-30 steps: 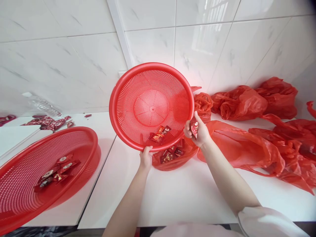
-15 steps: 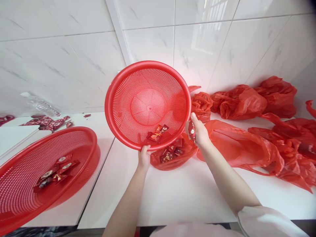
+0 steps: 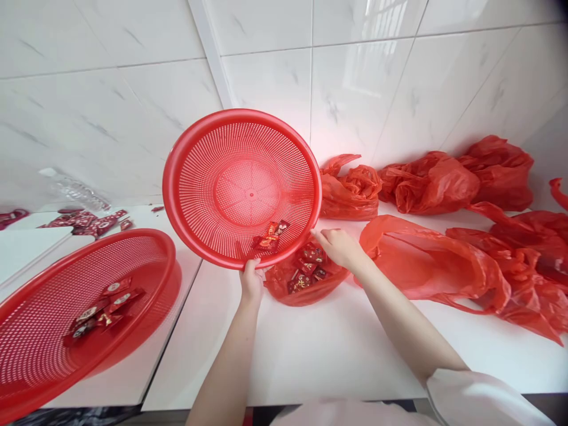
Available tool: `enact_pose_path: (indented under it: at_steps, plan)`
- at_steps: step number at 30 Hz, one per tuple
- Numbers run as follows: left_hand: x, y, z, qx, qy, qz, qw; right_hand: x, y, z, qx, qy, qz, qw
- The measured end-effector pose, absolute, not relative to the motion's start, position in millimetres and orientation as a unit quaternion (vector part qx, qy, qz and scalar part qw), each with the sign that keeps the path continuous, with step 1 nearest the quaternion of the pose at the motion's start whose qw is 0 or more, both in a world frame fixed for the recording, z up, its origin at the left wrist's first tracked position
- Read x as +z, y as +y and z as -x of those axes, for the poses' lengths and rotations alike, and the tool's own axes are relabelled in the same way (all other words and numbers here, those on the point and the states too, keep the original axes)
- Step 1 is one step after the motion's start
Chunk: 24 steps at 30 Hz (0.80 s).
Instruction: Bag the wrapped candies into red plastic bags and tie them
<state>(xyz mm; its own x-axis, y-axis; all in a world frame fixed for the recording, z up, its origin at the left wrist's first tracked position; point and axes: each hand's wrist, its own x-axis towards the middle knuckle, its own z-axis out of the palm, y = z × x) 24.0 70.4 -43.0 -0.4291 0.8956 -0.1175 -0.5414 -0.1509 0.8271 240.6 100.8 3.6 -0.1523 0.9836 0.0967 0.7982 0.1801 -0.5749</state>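
The round red perforated plastic basket (image 3: 242,186) has swung leftward since the earlier frames, uncovering more of the open red plastic bag (image 3: 306,278) of small red wrapped packets (image 3: 308,269) beneath it. The right hand (image 3: 339,247) has dropped from the rim to the bag's mouth; its fingers curl loosely over the packets, and whether they grip one cannot be told. The left hand (image 3: 251,283) pinches the basket's lower rim, thumb on the inner side, other fingers hidden behind. A few packets (image 3: 269,236) rest inside the tilted basket near that rim. A second red basket (image 3: 66,319) at the left is cut off by the frame edge.
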Motion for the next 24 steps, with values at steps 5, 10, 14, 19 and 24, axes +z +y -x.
enact_pose_path:
  at_steps: [5, 10, 14, 19, 24]
  plan:
    - [-46.2, 68.5, -28.1, 0.728, 0.413, -0.213, 0.504, 12.6, 96.7, -246.0, 0.118, -0.743, 0.602, 0.267]
    - [-52.9, 61.6, -40.3, 0.702, 0.401, -0.233, 0.54, 13.5, 92.7, -237.4, 0.1, -0.795, 0.491, 0.343]
    - [-62.3, 55.6, -48.3, 0.669, 0.387, -0.272, 0.574, 2.3, 90.7, -226.0, 0.072, -0.818, 0.493, 0.288]
    - [-66.3, 52.5, -49.7, 0.638, 0.382, -0.309, 0.593, -9.8, 89.1, -220.3, 0.082, -0.849, 0.495, 0.164]
    - [-65.1, 52.4, -46.5, 0.609, 0.379, -0.309, 0.624, -8.8, 91.9, -226.2, 0.061, -0.854, 0.502, 0.124]
